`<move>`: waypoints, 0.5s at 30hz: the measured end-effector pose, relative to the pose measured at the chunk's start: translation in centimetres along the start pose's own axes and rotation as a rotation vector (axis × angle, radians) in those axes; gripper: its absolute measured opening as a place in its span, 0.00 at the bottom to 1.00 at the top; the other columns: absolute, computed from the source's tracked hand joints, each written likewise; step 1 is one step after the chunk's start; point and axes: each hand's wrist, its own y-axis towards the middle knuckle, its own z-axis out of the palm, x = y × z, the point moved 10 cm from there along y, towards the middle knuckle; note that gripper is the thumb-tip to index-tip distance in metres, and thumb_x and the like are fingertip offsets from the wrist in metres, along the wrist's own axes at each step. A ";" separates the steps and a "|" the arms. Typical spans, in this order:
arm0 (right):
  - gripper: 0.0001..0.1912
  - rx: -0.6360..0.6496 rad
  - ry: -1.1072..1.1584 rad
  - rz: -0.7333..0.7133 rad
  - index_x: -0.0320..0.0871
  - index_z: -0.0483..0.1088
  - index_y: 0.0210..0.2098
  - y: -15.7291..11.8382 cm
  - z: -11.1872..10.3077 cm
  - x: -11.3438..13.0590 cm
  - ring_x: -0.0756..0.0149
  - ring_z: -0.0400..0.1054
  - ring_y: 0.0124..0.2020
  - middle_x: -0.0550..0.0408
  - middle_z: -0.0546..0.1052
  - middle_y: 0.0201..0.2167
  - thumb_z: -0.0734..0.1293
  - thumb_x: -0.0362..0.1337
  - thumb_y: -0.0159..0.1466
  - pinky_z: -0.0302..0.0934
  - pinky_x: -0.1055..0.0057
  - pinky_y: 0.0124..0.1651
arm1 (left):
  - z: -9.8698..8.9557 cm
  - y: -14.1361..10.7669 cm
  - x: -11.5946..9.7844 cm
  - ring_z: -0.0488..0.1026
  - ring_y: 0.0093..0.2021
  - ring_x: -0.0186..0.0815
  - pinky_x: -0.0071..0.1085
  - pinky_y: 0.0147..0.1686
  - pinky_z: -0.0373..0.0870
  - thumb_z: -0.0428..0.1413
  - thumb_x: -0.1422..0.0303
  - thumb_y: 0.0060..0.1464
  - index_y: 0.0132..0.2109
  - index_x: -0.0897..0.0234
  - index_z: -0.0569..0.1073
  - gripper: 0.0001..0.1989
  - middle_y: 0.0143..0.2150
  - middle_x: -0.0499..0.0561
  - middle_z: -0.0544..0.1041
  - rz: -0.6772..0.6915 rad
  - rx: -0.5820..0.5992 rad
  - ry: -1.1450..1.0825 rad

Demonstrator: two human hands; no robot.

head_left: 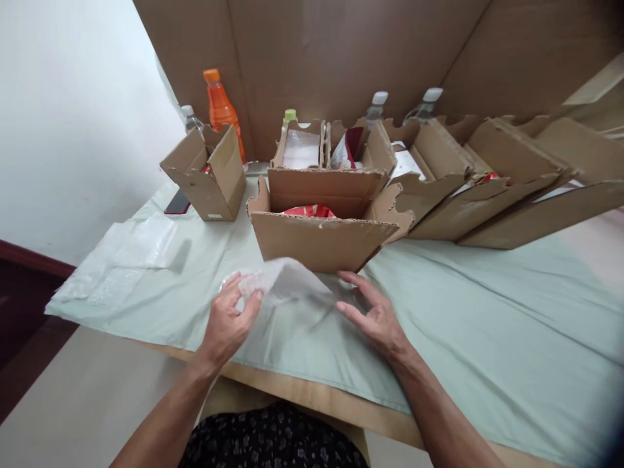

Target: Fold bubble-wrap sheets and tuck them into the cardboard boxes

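Note:
My left hand [231,315] pinches the left end of a thin white sheet [297,279] between thumb and fingers. Near those fingers the sheet looks bubbly, like bubble wrap, while its raised middle is smooth and folded into a peak. Close to its right corner is my right hand [370,312], with thumb and fingers apart and nothing between them. Just beyond both hands stands an open cardboard box [322,237], with a red packet [309,211] partly visible inside.
Several bubble-wrap bags [146,244] lie at the left of the green cloth [487,312]. A small cardboard box [209,188] stands beside a dark phone [178,203]. Along the back are more cardboard boxes [511,195] and an orange bottle [223,107], before a tall cardboard panel [341,58].

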 end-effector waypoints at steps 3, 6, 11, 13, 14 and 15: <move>0.51 0.107 0.108 -0.067 0.48 0.61 0.71 -0.3 0.7 2.3 0.44 0.64 0.68 0.41 0.67 0.70 0.75 0.64 0.56 0.63 0.46 0.65 | -0.7 0.1 -3.5 0.81 0.37 0.39 0.32 0.38 0.79 0.56 0.67 0.64 0.45 0.62 0.81 0.10 0.36 0.51 0.83 0.001 0.238 -0.162; 0.40 0.206 0.214 -0.011 0.46 0.71 0.63 -0.7 1.8 3.8 0.48 0.73 0.58 0.42 0.77 0.60 0.74 0.61 0.59 0.69 0.51 0.59 | 0.0 1.4 -6.2 0.79 0.32 0.35 0.28 0.33 0.76 0.55 0.67 0.65 0.41 0.62 0.80 0.09 0.32 0.48 0.81 0.105 0.417 -0.170; 0.21 0.301 0.351 0.236 0.43 0.74 0.31 -1.1 1.1 2.4 0.66 0.69 0.28 0.55 0.76 0.26 0.67 0.54 0.66 0.65 0.70 0.33 | 1.8 6.1 -5.0 0.78 0.31 0.38 0.33 0.34 0.75 0.54 0.65 0.64 0.37 0.59 0.78 0.09 0.31 0.48 0.80 0.297 0.456 0.208; 0.22 0.414 0.335 0.267 0.43 0.70 0.27 -1.6 1.0 1.8 0.69 0.63 0.24 0.58 0.71 0.23 0.67 0.55 0.66 0.58 0.73 0.29 | 0.8 7.0 -5.2 0.80 0.39 0.44 0.40 0.41 0.77 0.54 0.67 0.63 0.41 0.60 0.78 0.07 0.37 0.53 0.82 0.362 0.235 0.381; 0.23 0.451 0.286 0.268 0.44 0.68 0.25 -1.9 0.8 1.6 0.70 0.60 0.23 0.59 0.69 0.22 0.65 0.55 0.67 0.56 0.73 0.27 | 0.4 6.6 -5.8 0.80 0.42 0.46 0.43 0.44 0.77 0.54 0.69 0.64 0.43 0.61 0.77 0.07 0.40 0.54 0.82 0.392 0.134 0.410; 0.24 0.468 0.212 0.262 0.44 0.65 0.24 -2.1 0.5 1.3 0.70 0.58 0.23 0.60 0.66 0.21 0.64 0.55 0.67 0.53 0.73 0.26 | 0.2 5.6 -6.7 0.79 0.44 0.46 0.44 0.47 0.77 0.55 0.71 0.64 0.45 0.61 0.76 0.07 0.42 0.56 0.81 0.424 0.065 0.399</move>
